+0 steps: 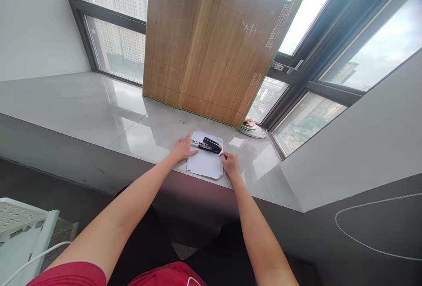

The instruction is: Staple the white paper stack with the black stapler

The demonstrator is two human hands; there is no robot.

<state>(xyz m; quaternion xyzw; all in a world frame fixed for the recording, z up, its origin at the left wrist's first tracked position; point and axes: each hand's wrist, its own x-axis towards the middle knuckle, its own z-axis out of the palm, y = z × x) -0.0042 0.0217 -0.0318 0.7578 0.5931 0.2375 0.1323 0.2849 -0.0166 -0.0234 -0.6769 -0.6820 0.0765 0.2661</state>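
Observation:
White sheets of paper point(205, 166) lie on the grey tiled ledge before me. On their upper half rests a black stapler point(211, 146) with an orange tip; it appears opened up, a pale metal part pointing left. My left hand point(182, 148) lies at the left edge of the sheets, fingers apart and thumb stretched over the paper by the metal part. At the right edge, my right hand point(231, 163) has its fingers curled, thumb and forefinger pinching the paper's edge near the stapler's orange end. Its other fingertips are hidden.
A bamboo mat point(211, 53) with green edging stands against the windows behind the paper. Right of it sits a stack of plates point(253, 128). A small white piece point(237, 141) and tiny dark bits point(183, 122) lie on the ledge. A white rack point(26, 233) stands lower left.

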